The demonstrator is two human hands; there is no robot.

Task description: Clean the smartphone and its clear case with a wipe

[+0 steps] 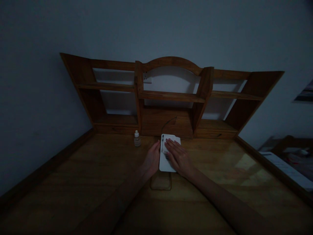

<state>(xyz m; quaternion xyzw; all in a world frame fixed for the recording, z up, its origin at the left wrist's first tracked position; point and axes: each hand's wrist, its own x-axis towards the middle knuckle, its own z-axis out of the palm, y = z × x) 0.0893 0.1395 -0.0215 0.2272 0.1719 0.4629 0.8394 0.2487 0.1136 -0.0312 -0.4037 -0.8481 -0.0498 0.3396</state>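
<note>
A white phone lies face down on the wooden desk, its camera strip toward the back. My left hand rests against the phone's left edge, fingers held together along it. Across the phone's top lies my right hand, fingers stretched flat and pressing a small white cloth or tissue onto it. A clear phone case sits on the desk just in front of the phone, near my wrists. A small bottle with a white cap stands upright to the left of the phone.
A wooden shelf unit with open compartments stands at the back of the desk against a pale wall. A raised wooden rim runs along the desk's left and right sides. A dim bed or bench is at the right.
</note>
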